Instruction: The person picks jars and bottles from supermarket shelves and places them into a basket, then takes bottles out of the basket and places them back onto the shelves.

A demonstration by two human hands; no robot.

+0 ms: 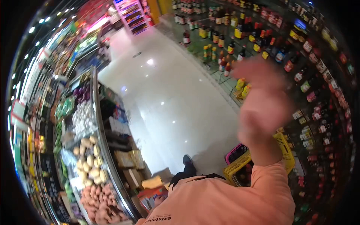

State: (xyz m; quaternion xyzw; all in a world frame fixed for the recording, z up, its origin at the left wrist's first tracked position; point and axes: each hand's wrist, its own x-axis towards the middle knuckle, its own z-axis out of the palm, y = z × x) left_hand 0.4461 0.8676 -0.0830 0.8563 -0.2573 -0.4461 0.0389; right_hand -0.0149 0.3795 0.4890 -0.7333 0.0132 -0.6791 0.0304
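We have our right arm bent upward from its salmon-coloured sleeve (272,180), with the right hand (265,103) raised in front of the shelves of bottles on the right. Motion blur smears its fingers, so we cannot tell whether they are spread, curled or gripping anything. Yellow bottles (246,90) show just to the left of the hand, on a low shelf at the aisle's edge; whether we touch them is unclear. A yellow basket (235,166) appears below the hand, partly behind our forearm. Our left hand (160,200) is low by our side, mostly hidden by the shirt (210,200), right beside a red-and-orange packet (147,194); we cannot make out whether its fingers close on it.
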